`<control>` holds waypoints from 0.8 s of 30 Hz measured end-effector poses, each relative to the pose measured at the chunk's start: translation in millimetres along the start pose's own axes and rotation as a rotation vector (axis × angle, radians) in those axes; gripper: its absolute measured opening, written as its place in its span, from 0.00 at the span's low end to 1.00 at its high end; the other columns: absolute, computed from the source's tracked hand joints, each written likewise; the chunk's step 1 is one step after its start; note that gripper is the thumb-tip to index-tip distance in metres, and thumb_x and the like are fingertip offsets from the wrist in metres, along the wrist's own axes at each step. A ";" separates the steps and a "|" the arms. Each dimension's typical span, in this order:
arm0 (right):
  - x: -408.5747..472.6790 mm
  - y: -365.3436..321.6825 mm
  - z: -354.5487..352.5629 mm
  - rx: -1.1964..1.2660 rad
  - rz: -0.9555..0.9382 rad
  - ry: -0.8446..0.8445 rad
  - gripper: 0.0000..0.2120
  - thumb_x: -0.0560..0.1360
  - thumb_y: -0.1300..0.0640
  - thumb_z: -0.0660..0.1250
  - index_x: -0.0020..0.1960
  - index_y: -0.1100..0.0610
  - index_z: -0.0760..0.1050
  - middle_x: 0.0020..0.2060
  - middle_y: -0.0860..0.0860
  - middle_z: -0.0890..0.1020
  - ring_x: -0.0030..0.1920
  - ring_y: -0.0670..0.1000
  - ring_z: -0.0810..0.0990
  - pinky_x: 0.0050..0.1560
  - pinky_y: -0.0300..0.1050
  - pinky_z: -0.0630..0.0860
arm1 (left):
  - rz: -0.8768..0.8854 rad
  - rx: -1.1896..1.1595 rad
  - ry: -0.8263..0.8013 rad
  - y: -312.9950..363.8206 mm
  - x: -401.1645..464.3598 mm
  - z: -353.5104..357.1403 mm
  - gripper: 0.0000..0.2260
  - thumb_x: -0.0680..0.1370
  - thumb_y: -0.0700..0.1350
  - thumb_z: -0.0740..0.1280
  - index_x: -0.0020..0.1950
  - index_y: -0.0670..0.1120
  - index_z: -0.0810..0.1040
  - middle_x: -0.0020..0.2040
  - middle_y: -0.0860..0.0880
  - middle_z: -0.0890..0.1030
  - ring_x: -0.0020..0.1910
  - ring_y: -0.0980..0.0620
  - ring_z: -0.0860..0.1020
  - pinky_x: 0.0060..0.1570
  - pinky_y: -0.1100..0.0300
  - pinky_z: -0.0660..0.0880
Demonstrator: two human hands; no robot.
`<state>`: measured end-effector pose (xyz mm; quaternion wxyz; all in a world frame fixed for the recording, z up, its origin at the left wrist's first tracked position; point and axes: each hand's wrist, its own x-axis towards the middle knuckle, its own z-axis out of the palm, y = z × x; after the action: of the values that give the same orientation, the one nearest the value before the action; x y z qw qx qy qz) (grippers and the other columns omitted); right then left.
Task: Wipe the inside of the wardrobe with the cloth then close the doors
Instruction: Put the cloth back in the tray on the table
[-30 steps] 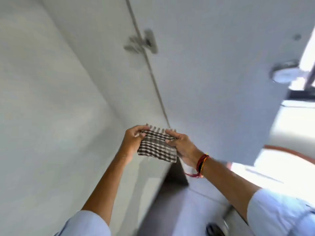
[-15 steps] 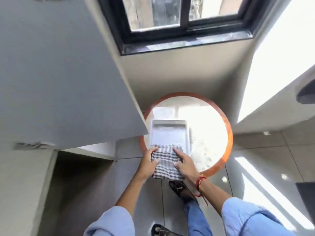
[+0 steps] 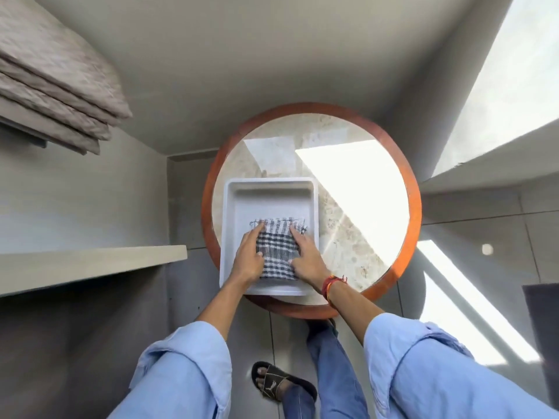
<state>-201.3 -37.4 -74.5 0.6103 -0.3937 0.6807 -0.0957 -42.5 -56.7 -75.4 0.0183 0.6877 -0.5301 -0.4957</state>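
Note:
A folded black-and-white checked cloth (image 3: 276, 247) lies in the near half of a white plastic tray (image 3: 266, 193). My left hand (image 3: 248, 257) rests on the cloth's left edge and my right hand (image 3: 306, 257) on its right edge, fingers flat and pressing it down into the tray. The wardrobe interior stands open at the left, with a pale shelf (image 3: 87, 263) and a higher shelf holding folded grey bedding (image 3: 57, 83). No wardrobe door shows in this view.
The tray sits on a round marble-topped table with an orange-brown wooden rim (image 3: 414, 207). Grey tiled floor lies below, with my sandalled foot (image 3: 279, 384) near the table's base. A dark mat (image 3: 544, 322) lies at the right edge.
One second ago I held the cloth up in front of the shut wardrobe doors. My view has since swung down to the table, and both hands have lowered the cloth into the tray.

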 end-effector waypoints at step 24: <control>-209.8 -204.0 -44.0 -0.321 -0.736 0.024 0.30 0.82 0.64 0.62 0.83 0.59 0.58 0.83 0.58 0.59 0.85 0.54 0.56 0.84 0.50 0.52 | -0.115 0.371 0.620 60.3 -293.8 -192.8 0.28 0.79 0.44 0.67 0.78 0.43 0.64 0.76 0.42 0.71 0.76 0.42 0.69 0.76 0.51 0.66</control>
<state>-167.3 -52.9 219.1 0.4580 -0.7003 0.5076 -0.2052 65.6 40.0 250.3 0.0252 0.8257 -0.5407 -0.1591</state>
